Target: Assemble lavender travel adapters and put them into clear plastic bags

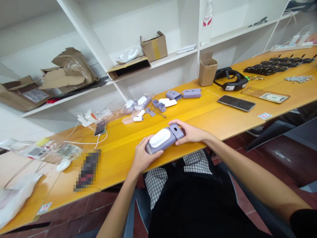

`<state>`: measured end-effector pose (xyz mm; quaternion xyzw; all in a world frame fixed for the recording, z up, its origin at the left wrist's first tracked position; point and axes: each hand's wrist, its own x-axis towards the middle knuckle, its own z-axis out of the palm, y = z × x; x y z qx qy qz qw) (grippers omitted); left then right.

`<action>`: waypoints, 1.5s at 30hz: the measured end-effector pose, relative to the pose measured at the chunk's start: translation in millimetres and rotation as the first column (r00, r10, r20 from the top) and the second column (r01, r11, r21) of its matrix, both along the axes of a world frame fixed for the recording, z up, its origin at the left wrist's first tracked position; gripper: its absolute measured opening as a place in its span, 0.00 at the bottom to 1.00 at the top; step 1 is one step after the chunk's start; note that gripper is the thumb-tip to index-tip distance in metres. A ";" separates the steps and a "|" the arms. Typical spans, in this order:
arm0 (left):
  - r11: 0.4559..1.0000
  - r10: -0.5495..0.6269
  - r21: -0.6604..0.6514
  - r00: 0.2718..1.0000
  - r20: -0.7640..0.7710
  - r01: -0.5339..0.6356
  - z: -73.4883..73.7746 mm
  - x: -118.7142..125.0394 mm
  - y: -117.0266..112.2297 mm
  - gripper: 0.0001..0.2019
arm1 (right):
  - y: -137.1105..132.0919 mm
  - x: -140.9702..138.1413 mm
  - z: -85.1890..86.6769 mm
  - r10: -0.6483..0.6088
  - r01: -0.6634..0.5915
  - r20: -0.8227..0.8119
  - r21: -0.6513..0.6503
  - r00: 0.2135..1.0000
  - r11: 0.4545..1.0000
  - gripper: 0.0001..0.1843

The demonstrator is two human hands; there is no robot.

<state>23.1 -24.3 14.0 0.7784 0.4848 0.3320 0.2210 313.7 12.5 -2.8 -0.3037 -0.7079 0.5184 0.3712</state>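
Note:
A purple oblong device (165,140) with a white ridged pad on top lies near the front edge of the orange table (213,115). My left hand (143,157) grips its near left end, fingers curled round it. My right hand (189,132) holds its far right end, fingers wrapped over the purple cap. Behind it, further back on the table, lie several loose purple and white parts (158,104), among them a purple housing (191,93).
A phone (236,102), a black headset (229,79), a small cardboard box (207,71) and a clear tray with a banknote (266,95) sit right. Black parts (277,64) lie far right. Cables, a plastic bottle (39,150) and bags lie left. White shelves (158,59) stand behind.

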 end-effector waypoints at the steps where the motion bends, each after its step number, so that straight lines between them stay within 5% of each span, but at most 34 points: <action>1: 1.000 -0.024 0.003 1.000 -0.014 0.024 0.3 -0.3 -0.2 0.32 | 1.1 3.3 -0.1 0.016 -0.016 0.029 -0.004 0.999 1.000 0.47; 13: 0.996 -0.088 0.020 0.992 -0.086 0.091 0.6 -1.6 0.1 0.33 | 4.0 -1.7 -1.1 -0.023 0.015 0.071 0.117 0.997 0.993 0.40; 45: 0.999 -0.048 0.001 0.996 -0.076 0.048 0.5 -2.4 0.4 0.34 | -2.5 -3.8 4.1 -0.009 -0.003 0.086 0.134 0.996 0.991 0.43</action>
